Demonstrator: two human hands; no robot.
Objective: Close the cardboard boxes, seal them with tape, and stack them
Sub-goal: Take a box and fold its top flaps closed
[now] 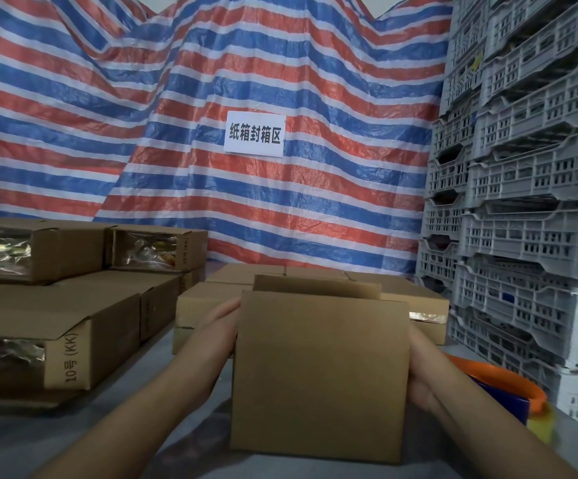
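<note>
Two hands, left (pixel 220 323) and right (pixel 419 378), press flat against cardboard box (pixel 318 371) between them.

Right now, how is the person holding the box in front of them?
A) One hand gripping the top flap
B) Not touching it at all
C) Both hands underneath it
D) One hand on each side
D: the left hand lies against the left side of the cardboard box and the right hand against its right side.

Matt cardboard box (pixel 318 371); woven plastic tarp (pixel 211 81); plastic crates (pixel 529 209).
</note>
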